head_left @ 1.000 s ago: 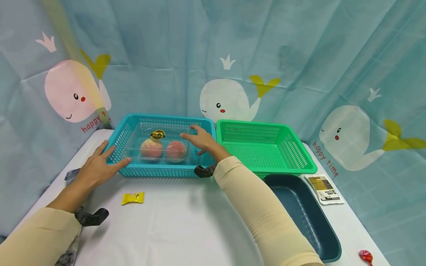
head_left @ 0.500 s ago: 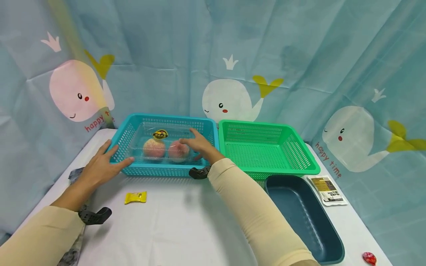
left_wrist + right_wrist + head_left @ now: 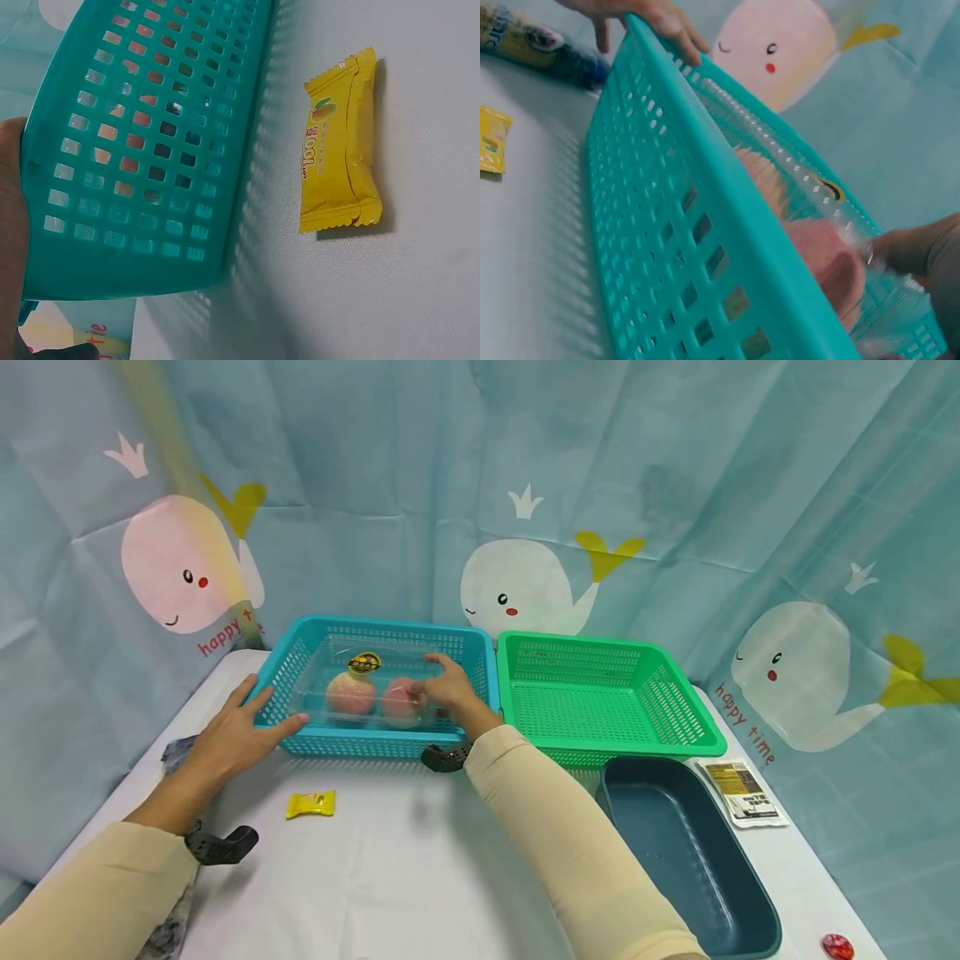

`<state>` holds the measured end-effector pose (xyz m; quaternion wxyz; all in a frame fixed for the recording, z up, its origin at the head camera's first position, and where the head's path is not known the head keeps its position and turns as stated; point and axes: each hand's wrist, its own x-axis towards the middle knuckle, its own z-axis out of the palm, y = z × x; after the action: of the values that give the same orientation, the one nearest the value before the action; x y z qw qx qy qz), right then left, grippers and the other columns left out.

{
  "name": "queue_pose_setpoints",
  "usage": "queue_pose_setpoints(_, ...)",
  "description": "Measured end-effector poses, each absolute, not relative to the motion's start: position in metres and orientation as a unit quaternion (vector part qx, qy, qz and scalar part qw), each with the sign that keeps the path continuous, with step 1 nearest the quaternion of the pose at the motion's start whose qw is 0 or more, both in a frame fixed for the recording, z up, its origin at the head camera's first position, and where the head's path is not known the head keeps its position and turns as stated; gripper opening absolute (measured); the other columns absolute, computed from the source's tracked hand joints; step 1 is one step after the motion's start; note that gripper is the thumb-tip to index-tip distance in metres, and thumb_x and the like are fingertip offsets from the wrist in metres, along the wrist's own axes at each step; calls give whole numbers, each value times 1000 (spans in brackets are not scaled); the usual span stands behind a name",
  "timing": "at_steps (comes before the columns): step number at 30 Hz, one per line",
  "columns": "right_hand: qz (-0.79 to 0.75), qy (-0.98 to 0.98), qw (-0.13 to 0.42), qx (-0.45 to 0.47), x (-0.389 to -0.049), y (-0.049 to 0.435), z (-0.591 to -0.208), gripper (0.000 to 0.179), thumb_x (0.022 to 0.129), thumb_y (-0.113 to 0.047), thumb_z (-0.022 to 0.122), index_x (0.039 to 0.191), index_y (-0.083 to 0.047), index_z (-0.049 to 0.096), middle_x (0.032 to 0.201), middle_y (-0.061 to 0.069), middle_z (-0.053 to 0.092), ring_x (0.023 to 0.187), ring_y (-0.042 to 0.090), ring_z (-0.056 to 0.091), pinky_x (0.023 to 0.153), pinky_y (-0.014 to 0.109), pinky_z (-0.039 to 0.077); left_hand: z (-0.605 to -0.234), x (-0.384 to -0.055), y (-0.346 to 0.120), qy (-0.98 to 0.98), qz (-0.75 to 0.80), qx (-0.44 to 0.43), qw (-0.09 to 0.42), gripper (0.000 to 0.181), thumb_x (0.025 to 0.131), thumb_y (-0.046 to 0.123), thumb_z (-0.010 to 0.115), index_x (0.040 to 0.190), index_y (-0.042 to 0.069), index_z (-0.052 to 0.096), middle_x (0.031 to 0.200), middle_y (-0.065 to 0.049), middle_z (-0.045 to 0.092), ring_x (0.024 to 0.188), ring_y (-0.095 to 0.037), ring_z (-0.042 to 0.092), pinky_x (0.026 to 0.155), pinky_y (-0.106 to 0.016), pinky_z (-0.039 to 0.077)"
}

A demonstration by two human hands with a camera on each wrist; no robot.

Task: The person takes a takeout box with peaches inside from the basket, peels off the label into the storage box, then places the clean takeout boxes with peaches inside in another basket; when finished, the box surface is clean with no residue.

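A clear plastic box with a black-and-yellow label stands in the blue basket at the back left. Two pinkish, peach-like fruits show through it. My right hand reaches over the basket and grips the box's right end; in the right wrist view its fingers are at the plastic, blurred. My left hand holds the basket's front left corner, and in the right wrist view its fingers hook over the rim. A yellow wrapped snack lies on the table before the basket.
Right of the blue basket stands a green basket, with a dark blue tray in front. A flat printed packet and a red-wrapped item lie farther right. A printed package lies by the left arm. A curtain hangs behind.
My right hand has come down and left onto the box's right end, its fingers closing in on it. My left hand stays at the basket corner. The head view has shifted slightly.
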<state>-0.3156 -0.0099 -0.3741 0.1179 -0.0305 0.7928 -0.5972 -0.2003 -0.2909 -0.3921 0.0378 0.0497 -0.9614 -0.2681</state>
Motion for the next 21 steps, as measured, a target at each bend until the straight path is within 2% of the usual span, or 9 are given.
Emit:
queue_pose_setpoints(4, -633, 765, 109, -46, -313, -11, -373, 59, 85, -5, 72, 138, -19, 50, 129, 13, 49, 80, 23, 59, 62, 39, 53, -392, -201, -290, -961, -268, 48, 38, 100, 89, 68, 47, 150, -4, 15, 157, -21, -9, 132, -60, 10, 93, -78, 19)
queue_pose_setpoints(7, -646, 756, 94, -44, -310, -13, -370, 56, 85, -4, 70, 135, -20, 51, 122, 13, 51, 55, 17, 50, 49, 32, 46, -393, -202, -291, -962, -266, 45, 42, 99, 89, 68, 47, 150, -4, 15, 157, -22, -9, 132, -59, 11, 93, -78, 19)
queue_pose_setpoints(9, -651, 754, 84, -37, -307, -13, -368, 56, 84, -3, 69, 134, -21, 53, 116, 10, 54, 47, 14, 42, 44, 29, 42, -393, -202, -291, -963, -263, 44, 44, 99, 89, 67, 47, 150, -4, 16, 157, -22, -8, 132, -59, 11, 93, -77, 20)
queue_pose_setpoints(13, -664, 743, 74, -34, -302, -9, -366, 57, 83, -2, 67, 135, -21, 54, 102, 11, 59, 44, 13, 36, 43, 28, 39, -393, -202, -292, -963, -261, 43, 44, 99, 89, 67, 48, 150, -4, 16, 157, -23, -7, 132, -59, 12, 93, -78, 21)
queue_pose_setpoints(17, -680, 728, 72, -40, -298, -2, -363, 54, 83, -1, 65, 132, -22, 56, 98, 11, 62, 45, 14, 37, 44, 28, 38, -394, -201, -292, -964, -260, 46, 42, 100, 89, 67, 48, 150, -4, 16, 157, -23, -7, 132, -60, 12, 92, -78, 21)
queue_pose_setpoints(21, -698, 711, 72, -44, -294, 7, -358, 52, 83, -1, 65, 128, -26, 57, 98, 12, 63, 49, 15, 43, 48, 28, 45, -393, -201, -292, -964, -259, 48, 41, 100, 89, 68, 47, 150, -4, 16, 157, -23, -8, 131, -60, 12, 92, -78, 21)
